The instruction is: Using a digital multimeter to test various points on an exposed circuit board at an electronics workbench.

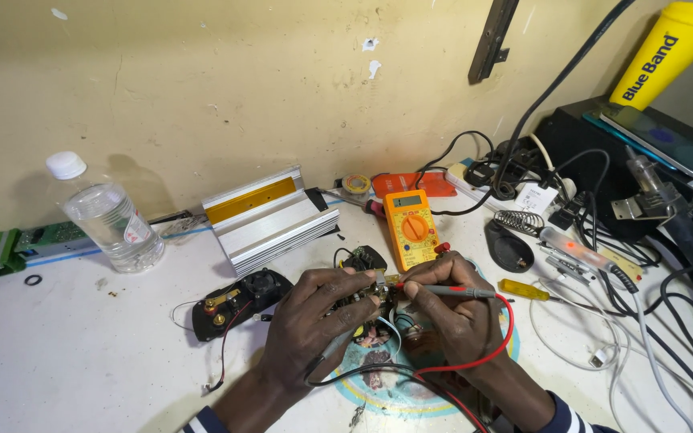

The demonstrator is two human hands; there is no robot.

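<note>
In the head view we have both hands near the middle of the white tabletop (82, 353), working on a small circuit board (366, 309) that sits over a round, pale blue and yellow mat (378, 389). Our left hand (314, 329) curls closed around the board's left side and appears to pinch a black probe, whose black lead (346, 373) loops out beneath the wrist. Our right hand (451, 313) is closed on the red probe (443, 290), its tip set against the top of the board, and its red lead (495, 349) curves round the wrist toward us.

Just beyond the hands lies the orange multimeter (411, 228), face up, its display too small for us to read. We judge the probing to be under way: both probes seem to be on the board, and the casing parts lie apart, so reassembly is not done.

To the left sit a black end plate with terminals and a fan (238, 301) and, further back, a ribbed aluminium housing (270, 216). A clear water bottle (110, 216) stands far left. To the right lie a yellow-handled screwdriver (523, 289), a soldering iron stand (515, 232) and tangled cables (667, 305).
</note>
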